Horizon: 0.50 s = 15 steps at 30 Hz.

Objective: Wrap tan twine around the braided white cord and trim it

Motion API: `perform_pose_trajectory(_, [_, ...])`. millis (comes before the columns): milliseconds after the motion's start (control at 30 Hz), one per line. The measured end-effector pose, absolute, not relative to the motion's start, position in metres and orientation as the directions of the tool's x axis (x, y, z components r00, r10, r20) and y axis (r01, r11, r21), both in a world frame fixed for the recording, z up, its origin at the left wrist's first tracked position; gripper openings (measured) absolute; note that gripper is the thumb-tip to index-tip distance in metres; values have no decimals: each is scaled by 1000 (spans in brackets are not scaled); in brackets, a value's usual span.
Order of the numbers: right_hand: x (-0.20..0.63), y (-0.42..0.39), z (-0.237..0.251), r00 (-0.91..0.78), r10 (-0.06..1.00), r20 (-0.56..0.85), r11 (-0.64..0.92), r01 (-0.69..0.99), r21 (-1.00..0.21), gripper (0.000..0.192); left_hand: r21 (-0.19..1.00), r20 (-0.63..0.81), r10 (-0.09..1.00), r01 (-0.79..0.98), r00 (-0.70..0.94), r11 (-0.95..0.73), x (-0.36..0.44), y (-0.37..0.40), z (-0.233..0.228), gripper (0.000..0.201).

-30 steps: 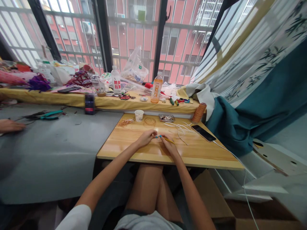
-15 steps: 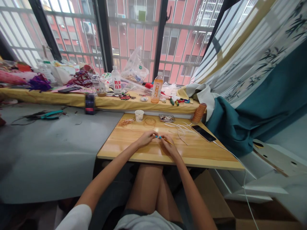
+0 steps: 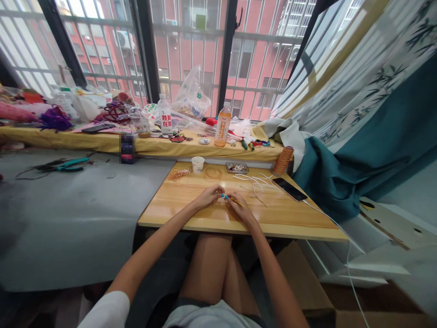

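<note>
Over the wooden table, my left hand and my right hand meet fingertip to fingertip. Both are closed in a pinch, with blue nails showing. A small white piece, perhaps cord, shows between the fingertips; its exact shape is too small to tell. A thin gold-coloured stick-like tool lies across my right hand, held by its fingers. Loose white cords lie just beyond my right hand. Behind my hands are a ring of thin brown cord and a paper cup.
A clear tray of small pieces, a spool of brown cord and a phone with a white cable stand on the table. Beyond, a cluttered sill holds an orange drink bottle and a water bottle. Pliers lie left.
My fingertips have shifted slightly, and the white piece between them shows more clearly. The gold-coloured tool has moved a little left and down with my right hand.
</note>
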State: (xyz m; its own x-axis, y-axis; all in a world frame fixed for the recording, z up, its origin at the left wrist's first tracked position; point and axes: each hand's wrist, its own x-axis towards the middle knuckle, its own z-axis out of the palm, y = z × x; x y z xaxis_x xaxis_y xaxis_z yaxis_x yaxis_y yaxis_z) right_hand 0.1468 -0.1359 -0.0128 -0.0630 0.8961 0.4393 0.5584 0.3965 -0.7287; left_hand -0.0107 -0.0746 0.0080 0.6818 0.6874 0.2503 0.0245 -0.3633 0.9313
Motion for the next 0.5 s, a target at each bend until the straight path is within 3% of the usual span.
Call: perform_pose_trajectory(500, [145,-136,-5,52,898,437,337,558,-759,22,838,378,745,140,550,-528,-12,-71,13,17])
